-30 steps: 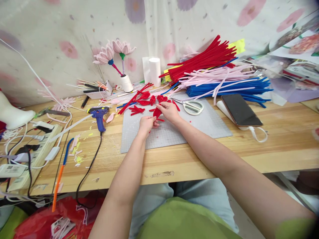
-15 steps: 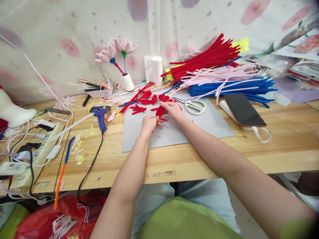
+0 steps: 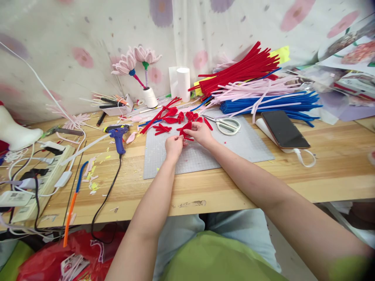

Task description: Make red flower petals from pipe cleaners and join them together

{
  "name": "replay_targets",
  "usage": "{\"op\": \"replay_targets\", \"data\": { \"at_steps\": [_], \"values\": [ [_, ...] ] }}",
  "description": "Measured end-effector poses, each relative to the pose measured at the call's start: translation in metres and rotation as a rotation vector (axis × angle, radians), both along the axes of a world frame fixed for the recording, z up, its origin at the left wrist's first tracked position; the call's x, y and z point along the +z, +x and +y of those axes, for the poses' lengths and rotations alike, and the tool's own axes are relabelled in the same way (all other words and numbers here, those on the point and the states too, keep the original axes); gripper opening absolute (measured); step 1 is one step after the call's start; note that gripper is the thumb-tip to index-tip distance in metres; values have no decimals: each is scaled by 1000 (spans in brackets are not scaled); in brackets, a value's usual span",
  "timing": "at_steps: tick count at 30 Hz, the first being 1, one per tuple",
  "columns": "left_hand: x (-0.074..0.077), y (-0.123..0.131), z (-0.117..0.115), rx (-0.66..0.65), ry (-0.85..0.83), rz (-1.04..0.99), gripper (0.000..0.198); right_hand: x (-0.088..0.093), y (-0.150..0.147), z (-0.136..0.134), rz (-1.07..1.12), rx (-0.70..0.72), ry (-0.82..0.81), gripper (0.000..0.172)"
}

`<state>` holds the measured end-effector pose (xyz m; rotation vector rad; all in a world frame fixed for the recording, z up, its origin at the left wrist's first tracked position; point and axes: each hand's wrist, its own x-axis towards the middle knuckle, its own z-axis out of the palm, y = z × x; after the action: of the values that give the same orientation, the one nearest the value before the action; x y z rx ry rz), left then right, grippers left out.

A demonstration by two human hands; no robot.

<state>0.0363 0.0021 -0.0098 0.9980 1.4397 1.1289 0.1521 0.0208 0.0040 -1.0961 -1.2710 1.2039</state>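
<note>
Between my hands, above the grey cutting mat point(image 3: 240, 150), is a red fuzzy pipe-cleaner petal point(image 3: 185, 129). My left hand point(image 3: 174, 146) pinches its lower end, fingers closed. The fingers of my right hand point(image 3: 200, 133) are closed on its upper right side. Just beyond lie more red pipe-cleaner petals point(image 3: 171, 112) and short red pieces point(image 3: 162, 128). Scissors point(image 3: 227, 125) with pale handles rest on the mat to the right of my right hand. My fingers hide part of the held petal.
A blue glue gun point(image 3: 118, 137) and a cluttered power strip point(image 3: 43, 179) are on the left. Bundles of red point(image 3: 240, 72), pink point(image 3: 252, 91) and blue pipe cleaners point(image 3: 266, 104) lie at the back right, near a phone point(image 3: 284, 129). Pink flowers point(image 3: 125, 62) stand in a white spool point(image 3: 150, 97).
My right hand has shifted slightly left and down, closer to my left hand, and the red petal has tilted with it. My left hand stays nearly in place.
</note>
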Motion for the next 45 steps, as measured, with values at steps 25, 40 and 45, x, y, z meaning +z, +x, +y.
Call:
{"op": "replay_targets", "data": {
  "at_steps": [25, 40, 45],
  "values": [
    [22, 6, -11, -89, -89, -61, 21, -3, 2, 6, -27, 247, -92, 24],
    [22, 4, -23, -155, 16, -129, 23, 4, 8, -4, 150, 269, -166, 29],
    [19, 2, -23, -191, 48, -165, 23, -1, 3, 0, 7, 110, -113, 20]
  ]
}}
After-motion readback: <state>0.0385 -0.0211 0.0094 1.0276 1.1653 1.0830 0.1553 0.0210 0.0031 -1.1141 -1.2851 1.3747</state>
